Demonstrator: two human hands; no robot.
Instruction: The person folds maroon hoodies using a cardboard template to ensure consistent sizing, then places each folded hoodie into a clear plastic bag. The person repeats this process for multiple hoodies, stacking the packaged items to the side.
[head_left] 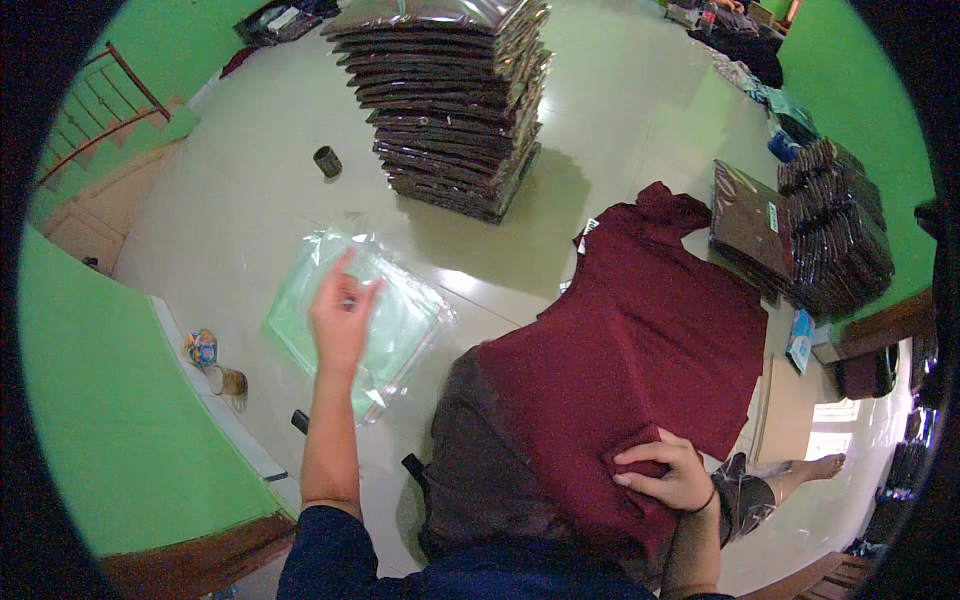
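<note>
A maroon garment (650,350) lies spread over my lap and across the floor to the right, its far end bunched. Near its close edge, my right hand (672,475) has its fingers curled into a fold of the cloth. My left hand (345,310) is above a pile of clear plastic bags (400,335) on the floor at the left. Its forefinger stretches forward and the thumb stands apart, a little blurred, with nothing seen between them. Whether the fingertips touch the top bag cannot be made out.
A tall stack of dark bagged garments (450,110) rises ahead. More dark packages (835,230) are piled at the right wall beside a flat packed garment (750,215). A small dark cylinder (327,161) stands left of the stack. A cup (228,380) is by the left wall.
</note>
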